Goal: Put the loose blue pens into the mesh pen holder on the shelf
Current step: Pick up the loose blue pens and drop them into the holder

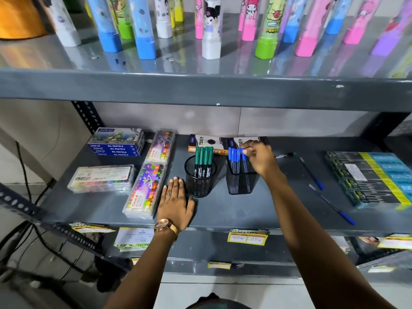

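"DOMS OIL PASTELS" on blue boxes (116, 146); "Camel" on crayon case (143, 190)

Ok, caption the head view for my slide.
Right hand drops a blue pen into the square mesh holder; two blue pens remain loose.

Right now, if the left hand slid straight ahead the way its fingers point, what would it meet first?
Probably bare shelf, then the pastel box further back. The left hand lies flat, fingers aimed between the round mesh cup and nearer pastel box; depth is unclear.
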`<state>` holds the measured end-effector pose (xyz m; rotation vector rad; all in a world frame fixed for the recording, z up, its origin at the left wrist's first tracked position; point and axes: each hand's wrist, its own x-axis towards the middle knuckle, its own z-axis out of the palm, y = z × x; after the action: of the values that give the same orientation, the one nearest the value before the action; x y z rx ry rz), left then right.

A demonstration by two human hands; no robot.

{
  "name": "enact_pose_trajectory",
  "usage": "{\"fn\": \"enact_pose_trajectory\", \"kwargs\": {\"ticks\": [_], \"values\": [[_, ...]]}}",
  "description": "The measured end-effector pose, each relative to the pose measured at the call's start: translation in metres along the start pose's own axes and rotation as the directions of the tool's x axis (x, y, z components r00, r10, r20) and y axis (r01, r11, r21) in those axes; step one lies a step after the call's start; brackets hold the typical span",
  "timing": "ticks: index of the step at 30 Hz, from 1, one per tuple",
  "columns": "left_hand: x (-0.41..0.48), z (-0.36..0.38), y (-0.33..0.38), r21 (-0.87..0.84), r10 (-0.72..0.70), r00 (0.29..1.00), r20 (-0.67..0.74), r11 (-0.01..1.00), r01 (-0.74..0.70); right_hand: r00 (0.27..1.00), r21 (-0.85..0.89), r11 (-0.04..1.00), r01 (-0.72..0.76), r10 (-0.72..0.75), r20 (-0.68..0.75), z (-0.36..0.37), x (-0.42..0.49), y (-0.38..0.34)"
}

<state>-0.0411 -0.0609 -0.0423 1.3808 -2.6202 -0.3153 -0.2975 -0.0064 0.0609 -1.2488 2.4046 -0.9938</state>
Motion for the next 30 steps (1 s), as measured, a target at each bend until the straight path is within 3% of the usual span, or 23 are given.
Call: {"fn": "enact_pose_trajectory", "kwargs": {"ticks": [5,9,12,15,18,21,25,30], "values": [[0.000,0.000,0.000,-0.009,0.002,1.000,-0.006,1.000,-0.002,0.996,-0.024,0.999,-0.042,0.040,-0.078,-0.003,-0.003,0.004],[-0.002,-0.001,0.002,-0.015,0.007,1.000,-0.024,1.000,-0.008,0.956,-0.075,0.977,-0.202,0.180,-0.231,-0.019,-0.007,0.022],[-0.001,0.000,0.002,0.002,0.008,1.000,-0.014,1.000,-0.008,0.912,-0.228,0.900,-0.372,0.310,-0.268,-0.036,-0.018,0.049],[0.000,0.002,0.001,0.014,0.005,1.000,-0.014,1.000,-0.005,0.829,-0.326,0.771,-0.548,0.447,-0.336,-0.050,-0.039,0.080],[-0.002,0.002,0.001,0.024,0.003,1.000,-0.006,1.000,-0.003,0.689,-0.334,0.604,-0.724,0.606,-0.398,-0.067,-0.064,0.108],[-0.003,0.000,0.002,0.047,0.002,1.000,0.006,0.999,-0.003,0.592,-0.318,0.501,-0.805,0.714,-0.373,-0.076,-0.086,0.130],[-0.003,0.000,0.002,0.037,-0.002,1.000,0.010,0.999,0.001,0.591,-0.313,0.503,-0.805,0.721,-0.362,-0.073,-0.099,0.138],[-0.002,-0.002,0.002,0.031,-0.007,1.000,0.011,0.999,0.006,0.683,-0.280,0.624,-0.730,0.640,-0.352,-0.065,-0.106,0.120]]}}
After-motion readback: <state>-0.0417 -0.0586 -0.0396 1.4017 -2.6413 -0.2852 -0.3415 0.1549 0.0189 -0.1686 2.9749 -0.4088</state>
